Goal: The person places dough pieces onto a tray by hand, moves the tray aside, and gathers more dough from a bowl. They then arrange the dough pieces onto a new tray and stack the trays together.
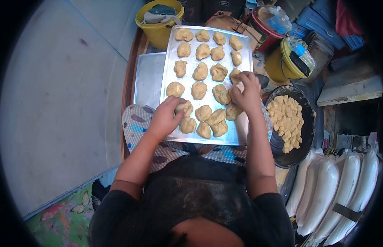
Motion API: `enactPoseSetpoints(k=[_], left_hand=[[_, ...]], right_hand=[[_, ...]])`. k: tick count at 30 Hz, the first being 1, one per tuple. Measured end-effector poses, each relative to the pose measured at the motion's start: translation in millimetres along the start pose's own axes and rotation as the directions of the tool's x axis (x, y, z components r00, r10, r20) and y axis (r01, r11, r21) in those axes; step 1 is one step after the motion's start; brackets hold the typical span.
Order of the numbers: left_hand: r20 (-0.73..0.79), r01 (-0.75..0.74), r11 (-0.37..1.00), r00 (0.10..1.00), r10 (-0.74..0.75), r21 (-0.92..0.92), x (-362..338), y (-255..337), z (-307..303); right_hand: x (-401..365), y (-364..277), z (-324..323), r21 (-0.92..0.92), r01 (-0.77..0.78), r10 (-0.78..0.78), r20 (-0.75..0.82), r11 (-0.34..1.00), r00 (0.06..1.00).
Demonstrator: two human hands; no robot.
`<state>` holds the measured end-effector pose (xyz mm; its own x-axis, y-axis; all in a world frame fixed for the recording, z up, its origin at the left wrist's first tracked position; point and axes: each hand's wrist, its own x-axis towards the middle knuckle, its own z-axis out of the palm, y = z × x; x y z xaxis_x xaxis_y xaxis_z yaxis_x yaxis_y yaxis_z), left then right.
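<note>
Head camera view: the left hand [166, 117] is at the near left edge of a metal baking tray [236, 138], its thumb and fingers curled around a dough lump [186, 108] that lies between them; another lump [187, 125] sits just below it. Over the tray's right side, the right hand [249, 92] bends its fingers above a pale dough piece [240, 86], mostly hidden, so whether they grip it cannot be told. One lump [221, 94] lies just left of that hand, another [233, 111] just below. More dough lumps stand in loose rows toward the tray's far edge. The tray rests over the patterned cloth [136, 121] on the person's lap. Right of the right forearm, a black round pan [308, 136] holds many small dough pieces [286, 119].
</note>
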<state>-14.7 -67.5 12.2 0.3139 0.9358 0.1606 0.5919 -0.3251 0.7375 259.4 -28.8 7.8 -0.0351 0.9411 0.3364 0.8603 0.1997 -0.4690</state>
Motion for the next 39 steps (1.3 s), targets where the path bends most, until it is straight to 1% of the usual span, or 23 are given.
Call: enactPoseSetpoints(k=[1, 4, 5, 7, 8, 10, 13, 14, 16, 17, 18, 19, 21, 23, 24, 25, 27, 29, 32, 34, 36, 38, 39], left_hand=[[0.036, -0.025, 1.0, 0.999, 0.025, 0.005, -4, 2, -2], [0.028, 0.018, 1.0, 0.999, -0.018, -0.013, -6, -12, 3], [0.033, 0.018, 1.0, 0.999, -0.018, -0.015, -8, -13, 4], [-0.108, 0.137, 0.984, 0.983, -0.15, -0.114, -10, -13, 7], [-0.135, 0.128, 0.987, 0.981, -0.141, -0.101, -11, -15, 7], [-0.121, 0.106, 0.993, 0.986, -0.113, -0.057, -14, -18, 4], [-0.107, 0.081, 0.997, 0.991, -0.08, 0.011, -22, -24, 3], [-0.118, 0.07, 0.997, 0.991, -0.065, 0.033, -22, -26, 3], [-0.159, 0.042, 0.991, 0.987, -0.021, 0.127, -24, -21, 0], [-0.203, 0.023, 0.975, 0.979, 0.022, 0.219, -25, -17, 0], [-0.201, 0.023, 0.977, 0.979, 0.021, 0.214, -27, -15, 2], [-0.208, -0.05, 0.963, 0.972, 0.107, 0.264, -29, -13, 3], [-0.217, -0.13, 0.941, 0.955, 0.205, 0.313, -26, -7, 6], [0.02, -0.31, 0.927, 0.95, 0.313, 0.209, -33, 5, 17], [0.096, -0.306, 0.924, 0.952, 0.292, 0.227, -34, 11, 24], [0.094, -0.306, 0.925, 0.952, 0.291, 0.228, -37, 12, 28], [0.142, -0.258, 0.94, 0.963, 0.23, 0.225, -44, 8, 37], [0.187, -0.24, 0.946, 0.962, 0.201, 0.218, -48, 8, 37], [0.076, -0.23, 0.947, 0.973, 0.219, 0.226, -53, 13, 40], [0.169, -0.405, 0.875, 0.913, 0.372, 0.266, -56, 14, 44], [0.204, -0.393, 0.885, 0.915, 0.348, 0.249, -59, 4, 48], [0.237, -0.377, 0.895, 0.917, 0.322, 0.24, -63, -3, 49], [0.211, -0.396, 0.892, 0.911, 0.353, 0.216, -64, -4, 50]], right_hand=[[-11, -8, -5, 0.077, 0.061, -0.061, -0.01, 0.995, 0.998], [-39, -45, -7, 0.208, 0.14, -0.184, 0.214, 0.968, 0.959], [-44, -62, -5, 0.137, 0.136, -0.168, 0.256, 0.981, 0.952], [-52, -68, 17, 0.072, 0.133, -0.151, 0.363, 0.988, 0.919], [-52, -71, 19, 0.07, 0.135, -0.151, 0.361, 0.988, 0.92], [-48, -76, 22, 0.337, -0.254, 0.076, 0.461, 0.907, 0.884], [-51, -75, 26, 0.268, -0.202, 0.046, 0.494, 0.942, 0.868], [-53, -74, 20, 0.269, -0.204, 0.048, 0.492, 0.941, 0.869], [-59, -68, -1, 0.177, 0.092, -0.117, 0.134, 0.98, 0.984], [-61, -60, -6, 0.174, 0.09, -0.114, 0.136, 0.981, 0.984], [-65, -52, -10, 0.092, 0.095, -0.115, 0.236, 0.991, 0.965], [-69, -47, -13, 0.012, 0.104, -0.102, 0.333, 0.994, 0.937], [-69, -41, -11, -0.021, 0.089, -0.076, 0.353, 0.996, 0.933], [-75, -36, -2, 0.216, 0.054, -0.094, 0.178, 0.975, 0.98], [-75, -38, 3, 0.293, 0.083, -0.09, 0.012, 0.953, 0.996], [-77, -38, 0, 0.292, 0.085, -0.092, 0.012, 0.953, 0.996], [-85, -36, -12, 0.164, -0.045, 0.053, -0.045, 0.985, 0.998], [-97, -35, -21, 0.107, -0.056, 0.058, -0.021, 0.993, 0.998], [-120, -47, -20, 0.134, -0.011, -0.016, 0.2, 0.991, 0.98], [-140, -44, 1, 0.131, 0.056, -0.076, 0.151, 0.99, 0.986], [-146, -34, 5, 0.128, 0.071, -0.09, 0.152, 0.989, 0.984], [-150, -21, 1, 0.326, -0.143, 0.117, 0.097, 0.934, 0.988], [-146, -20, -6, 0.33, -0.168, 0.175, 0.01, 0.929, 0.985]])
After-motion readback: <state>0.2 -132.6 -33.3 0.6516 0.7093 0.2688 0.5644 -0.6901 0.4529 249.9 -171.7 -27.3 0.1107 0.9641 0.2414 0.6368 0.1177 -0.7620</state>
